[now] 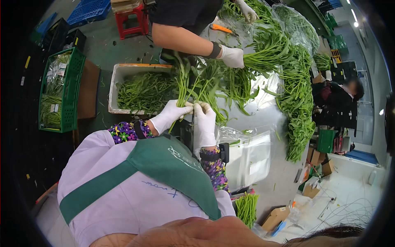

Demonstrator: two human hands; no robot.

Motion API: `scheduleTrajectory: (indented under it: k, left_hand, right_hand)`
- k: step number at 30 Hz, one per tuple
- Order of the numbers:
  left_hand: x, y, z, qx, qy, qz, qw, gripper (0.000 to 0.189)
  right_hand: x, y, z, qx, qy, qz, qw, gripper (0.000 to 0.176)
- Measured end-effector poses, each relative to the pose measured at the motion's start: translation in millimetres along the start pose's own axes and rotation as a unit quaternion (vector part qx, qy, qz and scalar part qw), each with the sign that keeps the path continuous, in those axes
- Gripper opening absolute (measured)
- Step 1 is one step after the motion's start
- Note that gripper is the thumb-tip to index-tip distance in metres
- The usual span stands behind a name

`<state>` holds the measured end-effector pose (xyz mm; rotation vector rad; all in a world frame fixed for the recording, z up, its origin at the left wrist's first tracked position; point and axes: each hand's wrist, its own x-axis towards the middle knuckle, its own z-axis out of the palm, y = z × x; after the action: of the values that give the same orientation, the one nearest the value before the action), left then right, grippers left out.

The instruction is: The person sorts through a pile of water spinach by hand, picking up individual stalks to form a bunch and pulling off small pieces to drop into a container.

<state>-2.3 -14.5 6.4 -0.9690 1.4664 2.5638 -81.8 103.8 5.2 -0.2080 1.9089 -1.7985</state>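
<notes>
My left hand (pixel 170 115), in a white glove, is closed around a small bunch of water spinach (pixel 184 84), its leaves pointing away from me. Close beside it, nearly touching, my gloved right hand (pixel 205 121) has its fingers pinched together at the stem ends of more water spinach stalks (pixel 209 88). Exactly what lies between those fingertips is hidden. Below and to the left of both hands stands a white foam box (pixel 113 96) with loose greens in it. Clear plastic bags (pixel 251 158) lie on the metal table (pixel 273 181) to the right of my right hand.
Across the table a co-worker's gloved hand (pixel 233 57) grips a large bunch of greens. An orange cutter (pixel 221 28) lies nearby. A long pile of greens (pixel 299 103) lines the table's far right. A green crate (pixel 70 92) and red stool (pixel 131 22) stand left.
</notes>
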Motion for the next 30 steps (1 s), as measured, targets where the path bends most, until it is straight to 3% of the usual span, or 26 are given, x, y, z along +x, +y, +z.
scheduleTrajectory:
  k: [3, 5, 6, 8, 11, 12, 14, 15, 16, 18, 20, 22, 26, 28, 30]
  left_hand:
    - [-0.4, -7.1, -1.4, 0.043, 0.039, 0.033, 0.998, 0.01]
    - [1.8, -10.8, -5.6, 0.027, 0.03, 0.011, 0.999, 0.01]
    - [2.5, -10.8, -7.6, 0.013, 0.017, -0.011, 1.0, 0.011]
    - [2.4, -7.6, -11.5, -0.048, 0.015, -0.036, 0.998, 0.012]
    - [8.1, 4.0, -29.3, -0.153, 0.021, -0.056, 0.986, 0.016]
    - [9.3, 6.9, -37.7, -0.176, 0.034, -0.051, 0.982, 0.017]
    - [17.8, 5.6, -68.7, -0.159, 0.055, -0.002, 0.986, 0.027]
    - [14.2, 15.9, -75.7, -0.154, 0.06, 0.034, 0.986, 0.031]
    - [8.9, 27.8, -81.5, -0.149, 0.066, 0.071, 0.984, 0.036]
    - [5.7, 34.8, -91.2, -0.207, 0.06, 0.06, 0.975, 0.039]
    - [4.2, 31.6, -98.1, -0.185, 0.025, 0.063, 0.98, 0.038]
    - [10.3, 20.9, -95.7, -0.175, 0.057, 0.043, 0.982, 0.034]
    - [12.4, 4.7, -78.4, -0.226, 0.036, 0.02, 0.973, 0.03]
    - [9.3, 0.9, -69.9, -0.233, -0.065, 0.008, 0.97, 0.035]
    - [3.0, 4.8, -59.0, -0.214, -0.067, -0.02, 0.974, 0.036]
  right_hand:
    - [-1.9, -12.8, 3.8, -0.048, -0.043, 0.045, 0.997, 0.015]
    - [-1.2, -8.2, 5.1, -0.311, -0.011, -0.119, 0.943, 0.014]
    - [-0.4, -8.1, 6.4, -0.311, -0.012, -0.118, 0.943, 0.014]
    - [1.5, -8.6, 8.1, -0.414, 0.003, -0.278, 0.867, 0.013]
    - [1.5, -4.0, 6.8, -0.297, -0.01, -0.304, 0.905, 0.014]
    - [3.7, 6.0, 6.6, -0.298, -0.009, -0.302, 0.905, 0.014]
    - [7.8, 37.6, 7.6, -0.272, -0.106, -0.176, 0.94, 0.02]
    - [3.1, 44.5, 6.0, -0.399, -0.198, -0.132, 0.886, 0.027]
    - [-1.0, 46.2, 3.2, -0.543, -0.213, -0.137, 0.801, 0.029]
    - [4.5, 51.3, -1.7, -0.583, -0.067, -0.159, 0.794, 0.024]
    - [15.1, 59.0, -24.6, -0.54, 0.08, -0.178, 0.819, 0.019]
    - [22.3, 51.4, -49.8, -0.548, 0.127, -0.182, 0.806, 0.018]
    - [29.0, 53.7, -62.6, -0.562, 0.144, -0.201, 0.79, 0.017]
    - [27.8, 63.5, -59.5, -0.677, 0.029, -0.171, 0.715, 0.017]
    - [28.5, 69.0, -63.2, -0.698, 0.014, -0.154, 0.7, 0.014]
